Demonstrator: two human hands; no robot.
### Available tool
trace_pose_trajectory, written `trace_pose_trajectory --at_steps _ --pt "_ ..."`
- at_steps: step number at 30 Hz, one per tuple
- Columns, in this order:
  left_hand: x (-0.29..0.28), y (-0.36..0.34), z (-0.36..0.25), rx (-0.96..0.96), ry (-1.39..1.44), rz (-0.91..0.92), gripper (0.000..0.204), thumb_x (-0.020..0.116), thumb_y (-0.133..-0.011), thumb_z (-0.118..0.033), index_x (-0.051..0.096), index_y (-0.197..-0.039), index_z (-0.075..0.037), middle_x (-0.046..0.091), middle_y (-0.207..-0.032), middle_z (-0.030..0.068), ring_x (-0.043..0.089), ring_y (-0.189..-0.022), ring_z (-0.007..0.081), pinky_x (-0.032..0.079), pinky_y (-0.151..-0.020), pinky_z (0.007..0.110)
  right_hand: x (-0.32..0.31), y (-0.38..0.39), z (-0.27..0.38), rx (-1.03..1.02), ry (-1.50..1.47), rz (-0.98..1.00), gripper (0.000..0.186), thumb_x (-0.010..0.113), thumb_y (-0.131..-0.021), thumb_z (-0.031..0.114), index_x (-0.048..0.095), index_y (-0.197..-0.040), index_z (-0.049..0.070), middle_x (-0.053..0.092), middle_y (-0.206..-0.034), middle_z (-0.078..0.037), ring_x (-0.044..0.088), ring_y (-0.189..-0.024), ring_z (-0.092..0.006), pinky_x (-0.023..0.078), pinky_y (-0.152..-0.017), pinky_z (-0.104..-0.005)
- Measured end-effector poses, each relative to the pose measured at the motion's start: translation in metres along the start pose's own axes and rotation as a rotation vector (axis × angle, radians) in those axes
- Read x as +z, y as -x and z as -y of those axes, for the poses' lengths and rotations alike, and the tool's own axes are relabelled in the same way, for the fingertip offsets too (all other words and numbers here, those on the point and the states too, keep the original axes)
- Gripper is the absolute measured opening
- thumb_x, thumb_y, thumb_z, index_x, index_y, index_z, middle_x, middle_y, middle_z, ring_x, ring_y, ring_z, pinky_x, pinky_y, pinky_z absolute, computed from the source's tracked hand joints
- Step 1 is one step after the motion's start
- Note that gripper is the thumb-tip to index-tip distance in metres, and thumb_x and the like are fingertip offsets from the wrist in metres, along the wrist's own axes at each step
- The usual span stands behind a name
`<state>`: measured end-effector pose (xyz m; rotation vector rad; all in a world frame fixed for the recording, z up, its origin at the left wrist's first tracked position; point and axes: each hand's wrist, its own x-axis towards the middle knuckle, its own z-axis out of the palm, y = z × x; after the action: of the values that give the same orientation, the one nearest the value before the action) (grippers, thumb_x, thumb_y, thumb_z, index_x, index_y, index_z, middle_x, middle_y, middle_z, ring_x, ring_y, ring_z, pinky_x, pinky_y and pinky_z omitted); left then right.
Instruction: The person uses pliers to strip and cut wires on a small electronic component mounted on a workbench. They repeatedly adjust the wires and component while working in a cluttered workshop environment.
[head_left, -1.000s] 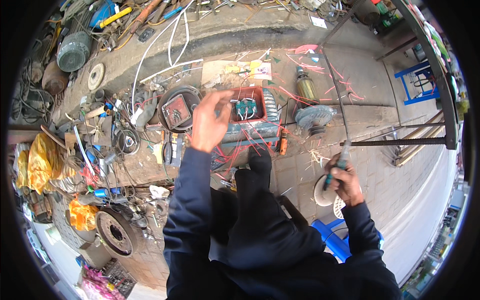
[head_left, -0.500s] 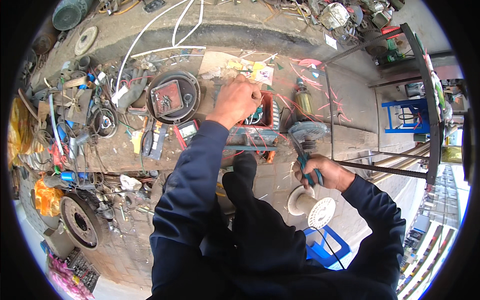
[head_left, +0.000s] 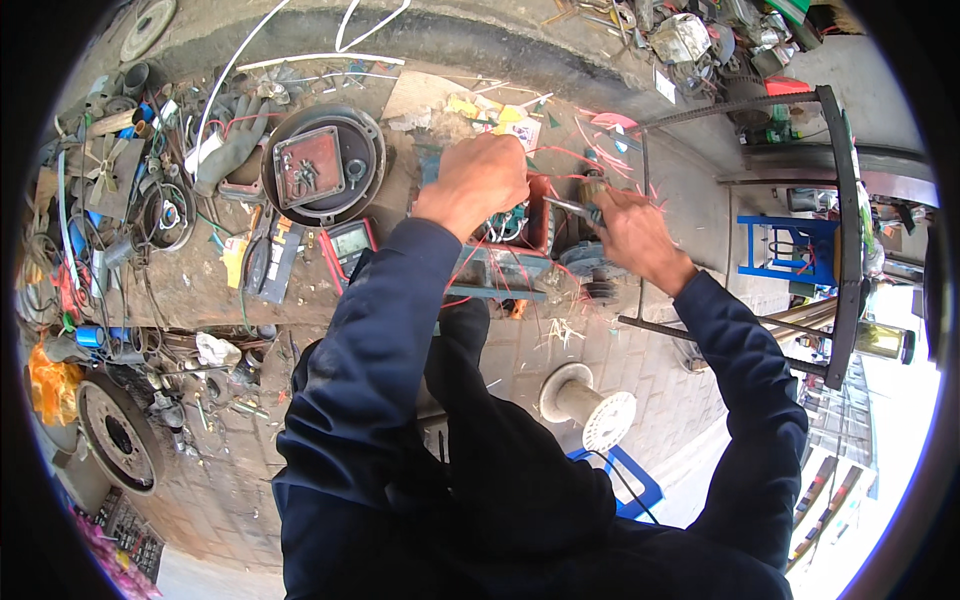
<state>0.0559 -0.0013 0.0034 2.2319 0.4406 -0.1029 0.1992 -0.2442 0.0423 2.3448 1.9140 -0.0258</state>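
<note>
My left hand (head_left: 476, 186) is closed above the left side of an open red box (head_left: 541, 225) on a grey-green motor body. What its fingers hold, if anything, is hidden. Teal windings (head_left: 505, 226) and thin red wires (head_left: 570, 155) show in and around the box. On the right, my right hand (head_left: 643, 238) grips pliers (head_left: 568, 206). Their jaws point left over the box's right edge, and the teal handles are mostly covered by the hand. Behind that hand lies the motor rotor (head_left: 594, 188), partly hidden, with the round grey end cover (head_left: 592, 262) below it.
Left of the motor are a round dark housing (head_left: 372, 150) with a red tray of screws (head_left: 290, 165), a red-edged meter (head_left: 350, 243) and scissors (head_left: 258, 255). A black metal frame (head_left: 850, 250) stands at right. A white spool (head_left: 578, 402) sits below the bench edge.
My right hand with the pliers has moved up and left, from below the rotor to the red box. My left hand stays over the box. The whole view has shifted slightly.
</note>
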Motion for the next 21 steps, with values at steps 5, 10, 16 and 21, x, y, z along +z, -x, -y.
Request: trace_pose_trajectory --at_steps 5,10,16,21 --pt "0.005 -0.001 0.005 0.057 0.001 -0.064 0.014 0.07 -0.075 -0.018 0.072 -0.071 -0.004 0.071 -0.078 0.0234 0.072 -0.08 0.0443 0.055 -0.072 0.052 -0.002 -0.017 -0.012 0.057 0.117 0.087 0.036 0.067 -0.082 0.003 0.059 -0.118 0.005 0.07 -0.097 -0.021 0.072 -0.083 -0.0419 0.058 -0.068 -0.0515" --pt "0.005 0.0 0.005 0.069 0.021 -0.077 0.013 0.067 -0.075 -0.015 0.071 -0.071 -0.003 0.07 -0.078 0.0247 0.071 -0.079 0.0449 0.055 -0.071 0.052 -0.01 -0.027 -0.007 -0.054 0.17 -0.01 0.037 0.065 -0.083 0.003 0.058 -0.119 0.006 0.06 -0.119 -0.017 0.066 -0.106 -0.0379 0.059 -0.079 -0.0465" --pt "-0.004 0.005 -0.001 0.077 0.032 -0.079 0.013 0.067 -0.075 -0.014 0.072 -0.072 -0.003 0.072 -0.079 0.0229 0.072 -0.079 0.044 0.055 -0.071 0.051 -0.013 -0.031 0.001 -0.01 0.194 -0.053 0.038 0.065 -0.084 0.004 0.058 -0.121 0.006 0.059 -0.121 -0.015 0.065 -0.108 -0.0366 0.059 -0.084 -0.0467" --pt "-0.006 0.004 -0.007 -0.003 0.007 0.012 0.017 0.069 -0.086 -0.02 0.077 -0.09 -0.004 0.077 -0.096 0.0223 0.075 -0.094 0.0415 0.059 -0.081 0.051 -0.012 -0.032 0.001 -0.034 0.198 -0.078 0.05 0.064 -0.083 0.0 0.056 -0.132 0.001 0.06 -0.124 -0.019 0.063 -0.109 -0.0391 0.055 -0.087 -0.0502"
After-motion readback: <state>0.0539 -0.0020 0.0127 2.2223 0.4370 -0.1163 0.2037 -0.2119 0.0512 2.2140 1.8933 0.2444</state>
